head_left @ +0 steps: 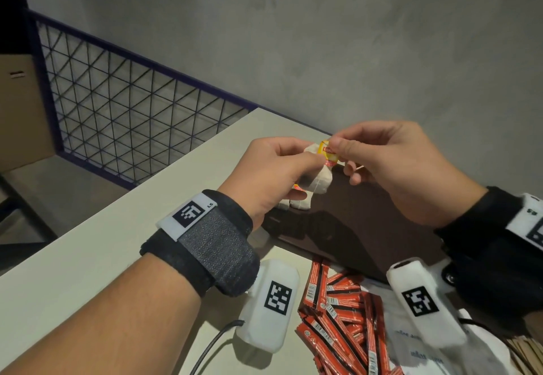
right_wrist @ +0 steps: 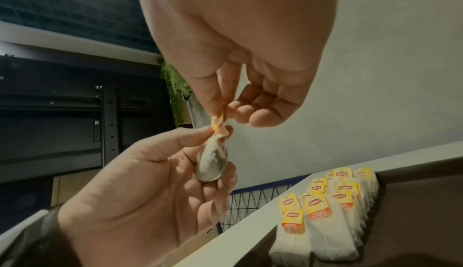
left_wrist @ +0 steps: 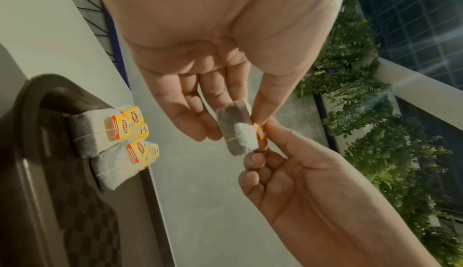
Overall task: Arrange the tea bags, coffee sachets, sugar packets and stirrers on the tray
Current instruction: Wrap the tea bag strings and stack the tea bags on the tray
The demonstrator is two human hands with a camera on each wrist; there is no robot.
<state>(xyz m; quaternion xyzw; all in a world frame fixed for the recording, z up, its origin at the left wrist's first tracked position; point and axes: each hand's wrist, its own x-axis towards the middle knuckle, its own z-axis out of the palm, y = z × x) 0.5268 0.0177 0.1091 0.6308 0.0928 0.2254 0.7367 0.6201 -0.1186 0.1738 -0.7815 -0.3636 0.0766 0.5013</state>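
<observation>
Above the far end of the desk (head_left: 88,257), we are holding one tea bag (head_left: 320,179) between both hands. Our left hand (head_left: 273,174) is pinching the top of the bag with thumb and forefinger pressed together; our right hand (head_left: 390,166) is pinching its yellow tag (head_left: 327,151), the other fingers loosely curled. More tea bags (right_wrist: 333,212) are lying in rows at the tray's (head_left: 352,227) far left corner. At the desk's near edge, red coffee sachets (head_left: 343,316) are lying heaped beside the tray.
</observation>
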